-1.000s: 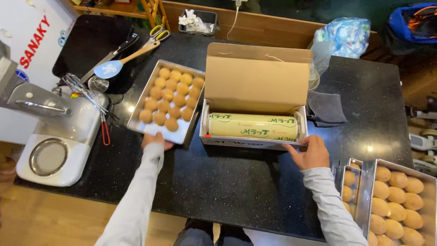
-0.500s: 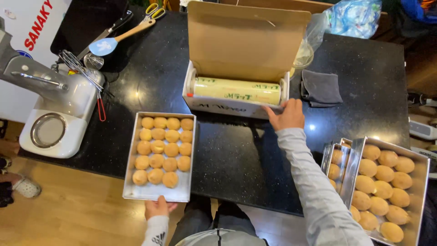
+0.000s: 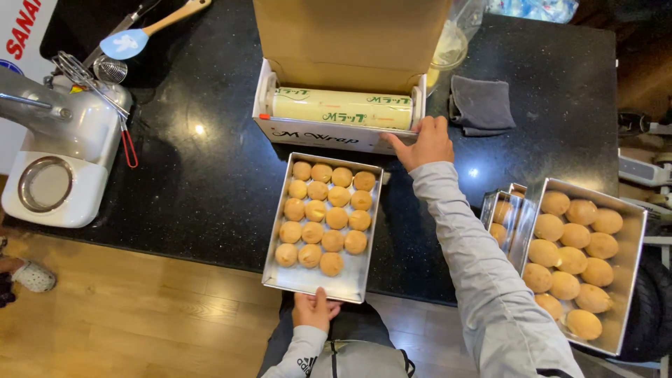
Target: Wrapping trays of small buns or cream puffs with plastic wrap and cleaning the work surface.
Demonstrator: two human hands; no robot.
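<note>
The left hand [image 3: 315,309] grips the near rim of a metal tray of round buns [image 3: 323,225], which overhangs the desk's [image 3: 203,182] front edge, just in front of the cling-film dispenser box [image 3: 336,119]. The right hand [image 3: 425,142] rests clasped on the box's front right corner, steadying it. This looks like setting up to wrap the tray; pulling film across would need the sheet's free edge found first. The box is white cardboard, lid flap raised, holding a pale yellow-green roll with green lettering. A second bun tray [image 3: 584,262] sits at the right edge.
</note>
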